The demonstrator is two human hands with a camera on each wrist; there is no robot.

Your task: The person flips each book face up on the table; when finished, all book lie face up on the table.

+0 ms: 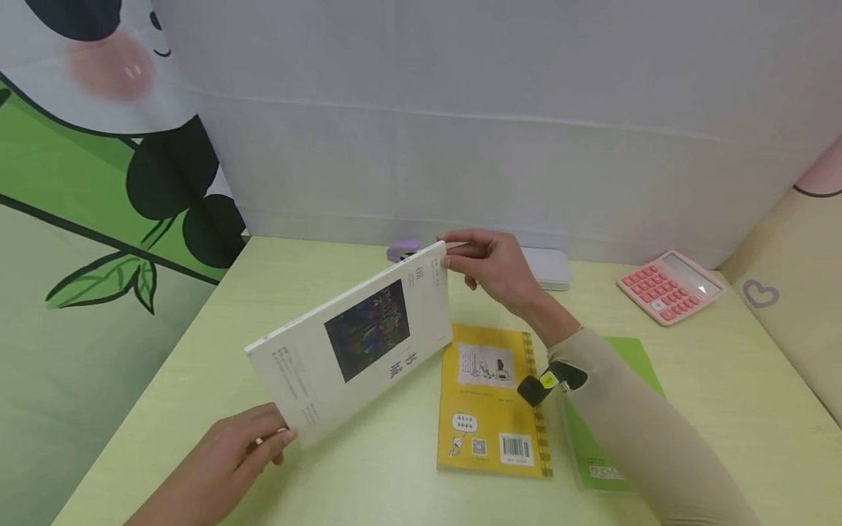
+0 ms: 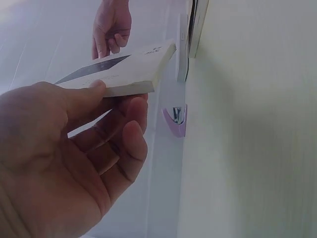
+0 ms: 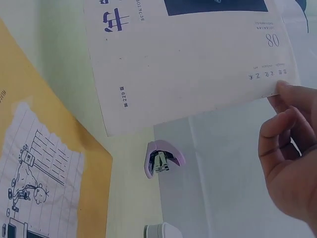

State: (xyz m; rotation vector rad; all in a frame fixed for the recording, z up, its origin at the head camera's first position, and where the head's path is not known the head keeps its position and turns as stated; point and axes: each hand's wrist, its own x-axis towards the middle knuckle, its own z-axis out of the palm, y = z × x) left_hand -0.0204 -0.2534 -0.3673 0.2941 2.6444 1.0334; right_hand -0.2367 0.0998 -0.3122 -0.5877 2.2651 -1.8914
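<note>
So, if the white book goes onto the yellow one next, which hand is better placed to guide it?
Probably the right hand: it pinches the white book by an upper corner, at the end nearer the yellow book. The left hand holds the opposite end, farther away.

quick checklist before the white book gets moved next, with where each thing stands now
1. Left hand pinches one corner of the white book: ok.
2. Right hand holds the diagonally opposite corner: ok.
3. White book apart from yellow book: ok, the right wrist view shows a gap.
4. Green book fully in sight: not ok, the right sleeve covers part.
5. White book's far cover undamaged: cannot tell, hidden.
</note>
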